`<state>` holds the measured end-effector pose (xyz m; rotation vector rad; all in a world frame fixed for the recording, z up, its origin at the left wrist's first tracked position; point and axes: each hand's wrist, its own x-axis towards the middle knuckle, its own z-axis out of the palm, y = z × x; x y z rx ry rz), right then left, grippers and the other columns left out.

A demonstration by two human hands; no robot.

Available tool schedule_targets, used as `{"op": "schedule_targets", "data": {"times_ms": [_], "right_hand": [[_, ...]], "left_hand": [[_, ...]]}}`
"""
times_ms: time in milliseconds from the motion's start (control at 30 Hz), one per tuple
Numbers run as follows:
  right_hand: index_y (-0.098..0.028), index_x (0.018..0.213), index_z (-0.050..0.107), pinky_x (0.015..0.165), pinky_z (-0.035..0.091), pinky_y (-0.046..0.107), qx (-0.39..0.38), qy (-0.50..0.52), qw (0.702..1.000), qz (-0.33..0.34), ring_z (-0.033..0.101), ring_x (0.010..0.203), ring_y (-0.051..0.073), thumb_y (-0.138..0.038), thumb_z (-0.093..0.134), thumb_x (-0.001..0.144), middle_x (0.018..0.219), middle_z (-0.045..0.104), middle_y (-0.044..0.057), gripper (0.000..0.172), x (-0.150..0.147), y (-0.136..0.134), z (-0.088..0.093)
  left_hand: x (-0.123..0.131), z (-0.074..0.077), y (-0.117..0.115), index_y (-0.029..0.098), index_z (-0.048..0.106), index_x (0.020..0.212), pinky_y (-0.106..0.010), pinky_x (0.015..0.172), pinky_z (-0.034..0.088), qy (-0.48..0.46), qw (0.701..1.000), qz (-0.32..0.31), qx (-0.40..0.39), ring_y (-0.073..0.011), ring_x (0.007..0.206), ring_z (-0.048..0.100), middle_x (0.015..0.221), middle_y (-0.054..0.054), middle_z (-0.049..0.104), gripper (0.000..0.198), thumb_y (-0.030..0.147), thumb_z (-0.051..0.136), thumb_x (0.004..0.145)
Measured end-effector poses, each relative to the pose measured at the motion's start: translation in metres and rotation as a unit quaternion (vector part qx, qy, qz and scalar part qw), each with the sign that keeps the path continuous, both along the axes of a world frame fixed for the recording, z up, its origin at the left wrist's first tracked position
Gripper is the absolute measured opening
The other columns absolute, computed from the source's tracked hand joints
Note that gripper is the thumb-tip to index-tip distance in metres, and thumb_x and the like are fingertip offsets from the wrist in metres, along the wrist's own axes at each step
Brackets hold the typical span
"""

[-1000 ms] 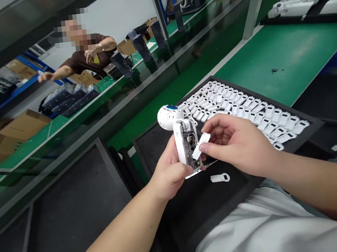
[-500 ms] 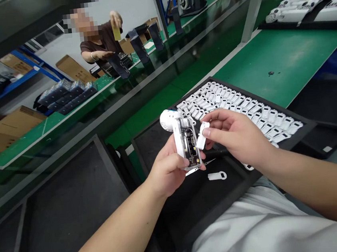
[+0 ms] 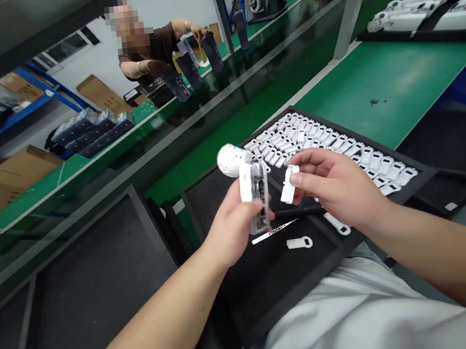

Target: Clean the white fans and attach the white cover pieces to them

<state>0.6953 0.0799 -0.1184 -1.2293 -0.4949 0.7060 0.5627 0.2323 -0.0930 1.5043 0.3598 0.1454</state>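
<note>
Green-topped table (image 3: 390, 83) is running along an assembly line, with a co-worker (image 3: 147, 53) standing in the background, arms raised beside dark upright units, and cardboard boxes (image 3: 20, 169) lying off to the left. Black tray (image 3: 235, 277) is sitting on the near side, carrying many small white plastic parts (image 3: 308, 144) in close rows toward its far end.

Left hand (image 3: 232, 227) is clamping a white device (image 3: 254, 200) above the tray, fingers wrapped around its lower part. Device is standing nearly upright, its clear panel showing a circuit board inside and its round white end (image 3: 231, 161) sticking out up and to the left.

Right hand (image 3: 338, 185) is pinching a small white plastic clip (image 3: 289, 184) between thumb and fingertips, the other fingers curling loosely. Clip is hanging just beside the device, not touching it.

Lying on the tray below the hands: a perforated metal strip (image 3: 274, 231), a white tab with a hole (image 3: 299, 242), a second white piece (image 3: 337, 223), and a black rod (image 3: 297, 210) passing beneath the right hand.
</note>
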Motion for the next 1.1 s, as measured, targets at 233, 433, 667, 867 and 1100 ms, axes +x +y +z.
{"op": "schedule_targets", "data": {"times_ms": [233,433,667,867,1100], "right_hand": [[-0.023,0.096,0.065,0.057,0.057,0.028,-0.009,-0.018,1.000,-0.024,0.064,0.056,0.014,-0.033,0.080,0.077,0.066,0.064,-0.004,0.026,0.009,-0.008,-0.006],[-0.025,0.088,0.068,0.056,0.057,0.030,-0.049,-0.059,0.996,-0.040,0.063,0.057,0.016,-0.037,0.081,0.076,0.068,0.065,-0.001,0.022,0.012,-0.014,-0.009],[-0.023,0.085,0.065,0.056,0.058,0.030,-0.031,0.019,0.999,-0.008,0.066,0.056,0.017,-0.038,0.081,0.075,0.066,0.066,-0.001,0.024,0.008,-0.013,-0.020],[-0.021,0.087,0.064,0.059,0.061,0.032,0.046,0.097,0.994,0.014,0.068,0.064,0.018,-0.040,0.080,0.074,0.070,0.069,0.001,0.027,-0.002,0.010,0.001],[-0.022,0.081,0.062,0.066,0.064,0.034,0.055,0.058,0.997,-0.020,0.070,0.066,0.017,-0.036,0.081,0.072,0.071,0.068,-0.002,0.025,-0.017,0.036,0.014]], "left_hand": [[-0.015,0.062,0.044,0.025,0.046,0.137,-0.055,0.098,0.037,0.066,0.676,0.297,0.671,-0.0445,0.121,0.049,0.123,-0.012,0.054,0.056,0.042,0.060,0.086],[-0.008,0.036,0.050,0.025,0.059,0.127,-0.047,0.088,0.045,0.087,0.734,-0.019,0.673,-0.0351,0.097,0.059,0.099,-0.013,0.061,0.049,0.040,0.066,0.081],[-0.005,0.046,0.072,0.026,0.055,0.130,-0.035,0.077,0.052,0.011,0.882,0.262,0.391,-0.0243,0.085,0.065,0.101,-0.007,0.065,0.052,0.054,0.058,0.087],[0.002,0.022,0.015,0.018,0.054,0.108,-0.028,0.045,0.048,0.028,0.994,0.087,-0.054,-0.0181,0.057,0.060,0.083,-0.005,0.062,0.053,0.058,0.069,0.077],[-0.001,0.014,0.000,0.021,0.051,0.128,-0.038,0.098,0.048,-0.034,0.990,0.076,0.112,-0.0292,0.117,0.058,0.123,-0.008,0.062,0.073,0.022,0.086,0.064]]}}
